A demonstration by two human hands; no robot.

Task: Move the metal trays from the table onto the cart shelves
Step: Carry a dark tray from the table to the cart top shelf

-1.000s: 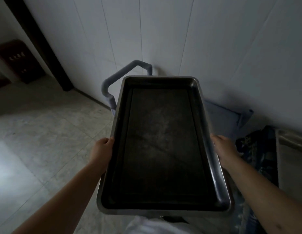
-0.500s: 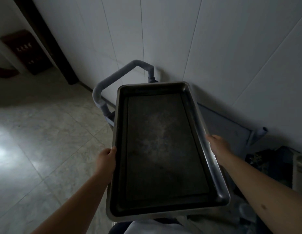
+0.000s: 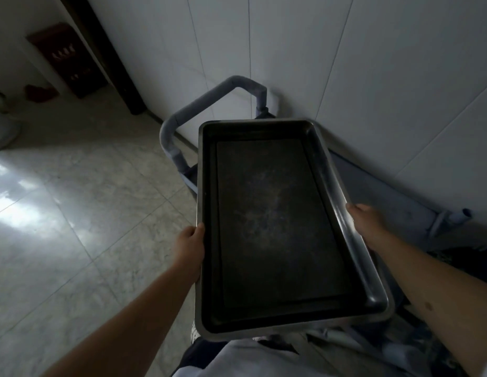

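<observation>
Here the left hand (image 3: 190,244) clasps the left long rim of the metal tray (image 3: 277,227), thumb on the rim's edge, forearm stretched forward from the lower left. The right hand (image 3: 366,223) grips the opposite long rim, its arm reaching in from the lower right. Held between both, the tray hangs in the air, roughly level, above the cart (image 3: 386,191), whose padded grey handle (image 3: 207,104) curves beyond the tray's far end beside the white wall (image 3: 345,63). No readable writing shows anywhere.
</observation>
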